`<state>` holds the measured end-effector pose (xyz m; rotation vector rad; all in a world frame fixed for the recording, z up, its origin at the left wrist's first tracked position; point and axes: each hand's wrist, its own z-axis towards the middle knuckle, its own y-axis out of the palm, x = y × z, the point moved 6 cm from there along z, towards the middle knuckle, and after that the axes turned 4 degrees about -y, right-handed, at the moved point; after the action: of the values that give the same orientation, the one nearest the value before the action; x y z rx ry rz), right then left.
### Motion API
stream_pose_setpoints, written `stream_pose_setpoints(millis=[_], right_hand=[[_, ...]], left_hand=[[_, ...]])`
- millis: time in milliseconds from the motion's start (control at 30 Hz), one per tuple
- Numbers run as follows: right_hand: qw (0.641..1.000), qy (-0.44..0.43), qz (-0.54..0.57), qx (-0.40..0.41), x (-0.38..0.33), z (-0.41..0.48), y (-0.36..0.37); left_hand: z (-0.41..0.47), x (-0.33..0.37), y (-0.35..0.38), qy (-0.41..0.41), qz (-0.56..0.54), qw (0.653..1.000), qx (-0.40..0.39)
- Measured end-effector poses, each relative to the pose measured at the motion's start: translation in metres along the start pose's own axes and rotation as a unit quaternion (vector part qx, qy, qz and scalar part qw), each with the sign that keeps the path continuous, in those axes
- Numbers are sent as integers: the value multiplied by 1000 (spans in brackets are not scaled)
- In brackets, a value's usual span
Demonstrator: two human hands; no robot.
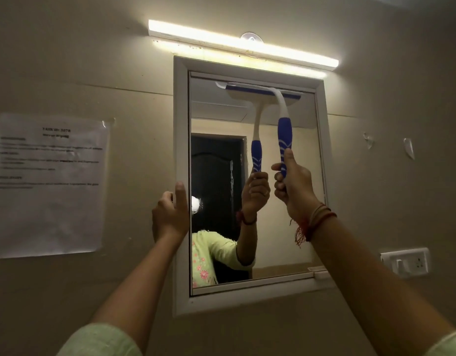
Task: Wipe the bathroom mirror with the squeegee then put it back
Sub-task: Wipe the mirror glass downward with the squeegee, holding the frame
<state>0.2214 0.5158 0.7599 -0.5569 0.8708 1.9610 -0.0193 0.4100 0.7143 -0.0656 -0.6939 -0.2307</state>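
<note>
The right hand (292, 186) is closed in a fist around the lower end of the blue grip of the squeegee (283, 124), thumb lying up along the handle, probably so that the push goes straight through to the blade. The squeegee stands almost upright in the upper middle of the frame. Its white neck curves up and left to the blue-and-white blade (263, 89), which lies level against the glass right at the top of the mirror (216, 119), just under the upper frame. That placement suits the start of a downward pull, so the wiping looks to be at an early stroke or at the head of a new one.

The right arm reaches up from the lower right, wrist bent slightly back, with threads and bangles at the wrist. The left hand (170, 214) grips nothing; its fingers curl loosely and the thumb presses flat on the white mirror frame (182, 124) at its left side, likely to steady it against the push. That arm rises from the lower left, nearly straight.
</note>
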Motion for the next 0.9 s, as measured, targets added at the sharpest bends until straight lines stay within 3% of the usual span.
stream_pose_setpoints(millis=[400, 600, 733, 900], right_hand=[[992, 37, 22, -116, 33, -22, -21], [998, 47, 20, -45, 15, -21, -25], [998, 48, 10, -40, 14, -19, -26], [980, 98, 39, -168, 52, -50, -33]], left_hand=[[-1, 1, 1, -1, -5, 1000, -5], [-3, 3, -1, -6, -1, 1000, -2], [-3, 3, 0, -8, 1, 1000, -4], [-4, 5, -1, -10, 6, 1000, -4]])
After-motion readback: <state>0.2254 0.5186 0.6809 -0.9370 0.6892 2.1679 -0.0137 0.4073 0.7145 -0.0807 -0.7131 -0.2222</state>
